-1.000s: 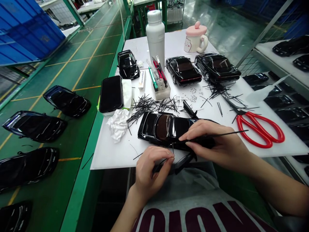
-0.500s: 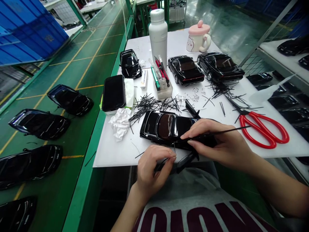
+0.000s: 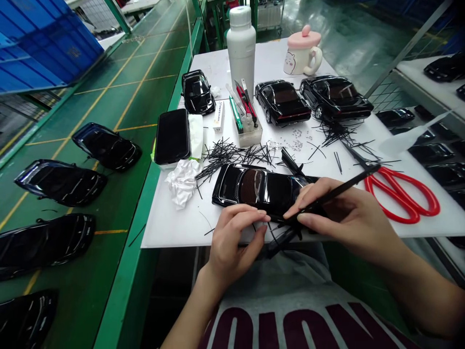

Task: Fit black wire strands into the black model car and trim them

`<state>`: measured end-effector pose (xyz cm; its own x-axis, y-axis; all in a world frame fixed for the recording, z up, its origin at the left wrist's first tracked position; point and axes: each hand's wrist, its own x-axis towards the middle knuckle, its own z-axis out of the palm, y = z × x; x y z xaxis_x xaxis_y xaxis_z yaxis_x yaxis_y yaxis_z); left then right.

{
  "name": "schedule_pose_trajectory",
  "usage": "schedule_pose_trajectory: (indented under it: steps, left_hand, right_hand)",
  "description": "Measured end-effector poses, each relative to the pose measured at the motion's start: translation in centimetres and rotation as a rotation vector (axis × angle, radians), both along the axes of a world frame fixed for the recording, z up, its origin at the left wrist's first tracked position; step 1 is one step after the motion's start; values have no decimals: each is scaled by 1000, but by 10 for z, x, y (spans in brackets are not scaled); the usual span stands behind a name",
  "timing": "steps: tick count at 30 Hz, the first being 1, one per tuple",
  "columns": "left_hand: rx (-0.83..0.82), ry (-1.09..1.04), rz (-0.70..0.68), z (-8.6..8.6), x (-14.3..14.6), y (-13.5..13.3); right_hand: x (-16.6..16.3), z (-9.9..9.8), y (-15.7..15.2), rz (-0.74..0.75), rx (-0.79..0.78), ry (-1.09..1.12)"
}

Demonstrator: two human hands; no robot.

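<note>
Two bare hands (image 3: pixel 238 235) and four glossy black model cars (image 3: pixel 254 186) share one white rectangular table (image 3: pixel 158 230) with one tall white capped bottle (image 3: pixel 241 53), one pink-lidded cream mug (image 3: pixel 300 58), one pair of red-handled scissors (image 3: pixel 410 207) and one slim white box (image 3: pixel 219 116); four more black cars (image 3: pixel 60 182) line the green surface (image 3: pixel 123 194) at left.

The left hand (image 3: pixel 234 237) was held with fingers curled above the thumb; the right hand (image 3: pixel 343 213) was pinched, forearms (image 3: pixel 417 276) angled inward.
</note>
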<state>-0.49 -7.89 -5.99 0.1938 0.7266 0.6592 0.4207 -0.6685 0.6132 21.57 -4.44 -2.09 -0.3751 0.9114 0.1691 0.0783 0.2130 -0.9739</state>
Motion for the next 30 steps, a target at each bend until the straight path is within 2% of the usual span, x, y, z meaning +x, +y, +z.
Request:
schedule_pose_trajectory:
  steps: [6, 12, 16, 20, 24, 30]
  left_hand:
    - [-49, -85, -91, 9, 3, 5]
    - [-245, -319, -187, 17, 8, 1]
    - [-389, -414, -123, 24, 11, -4]
    - [-581, -592, -60, 29, 14, -4]
    - [-744, -735, -108, 36, 17, -3]
    - [-764, -618, -59, 42, 17, -5]
  right_hand:
    - [3, 4, -2, 18, -139, 160]
    - [6, 5, 3, 51, -200, 287]
    - [11, 3, 7, 102, -176, 339]
    - [13, 7, 8, 25, -128, 304]
    - [6, 15, 10, -21, -24, 203]
    - [-3, 25, 13, -42, 125, 17]
